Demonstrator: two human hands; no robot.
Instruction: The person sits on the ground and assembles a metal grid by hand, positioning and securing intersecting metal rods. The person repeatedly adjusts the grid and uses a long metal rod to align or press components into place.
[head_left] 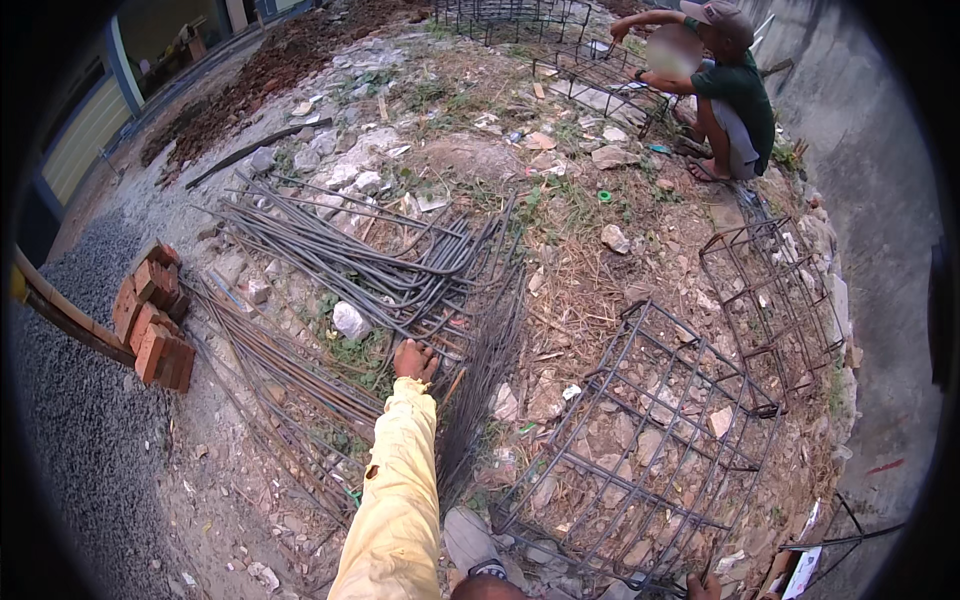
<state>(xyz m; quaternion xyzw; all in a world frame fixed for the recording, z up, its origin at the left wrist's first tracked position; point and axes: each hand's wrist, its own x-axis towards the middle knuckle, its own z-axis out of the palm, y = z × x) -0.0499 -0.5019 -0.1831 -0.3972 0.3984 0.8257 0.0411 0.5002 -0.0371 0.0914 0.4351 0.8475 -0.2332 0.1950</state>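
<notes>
While the left hand (414, 360), at the end of a yellow sleeve, reaches forward with fingers curled down onto a bundle of thin steel rods (480, 375) lying on the ground, the right hand (703, 587) shows only at the lower edge, gripping the rebar cage (650, 440); its finger spread cannot be told. The rods look stiff, long, rusty and likely whippy, best gripped near mid-length.

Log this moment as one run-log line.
left hand: reaching into bent rebar pile, grip unclear | right hand: on rebar cage at frame edge | co-worker: crouching at far cage
</notes>
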